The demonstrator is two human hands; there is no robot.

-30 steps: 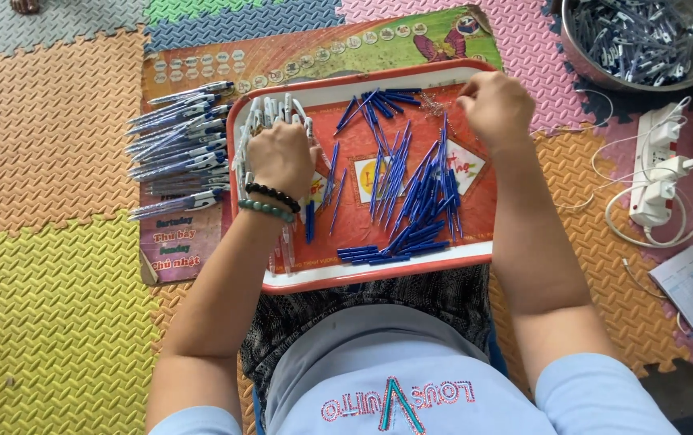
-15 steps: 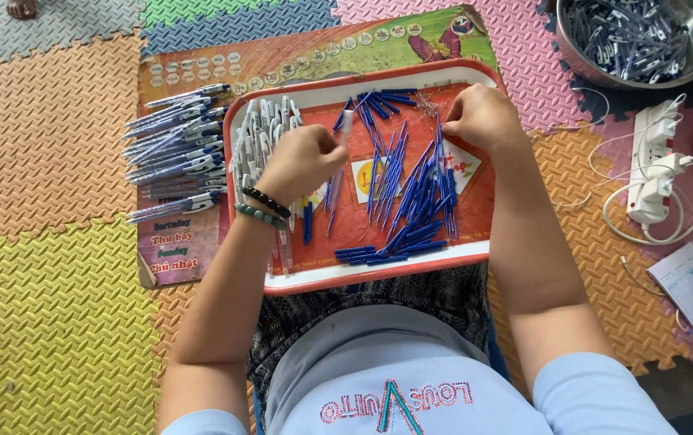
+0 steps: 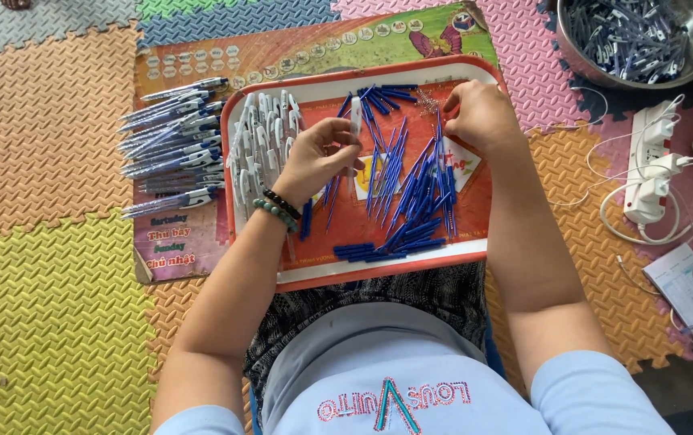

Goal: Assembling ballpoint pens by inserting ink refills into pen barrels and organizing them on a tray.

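Pinched upright-looking between thumb and fingertips of the left hand (image 3: 314,157): one white pen barrel (image 3: 356,129), just beyond the knuckles, above the red tray (image 3: 378,270). Long axis running away from the body, one end toward the tray's far rim, the other down toward the palm; which end is the tip, cannot tell. Likely light, stiff, smooth plastic, a little slippery; best taken at mid-length, where the pinch sits now. Right hand (image 3: 483,117) curled closed at the tray's far edge over small springs (image 3: 428,101); whether pinching one, cannot tell. Between the two grips, blue refills (image 3: 415,201) strewn; outside the left wrist, white barrels (image 3: 262,137) and finished pens (image 3: 173,141).
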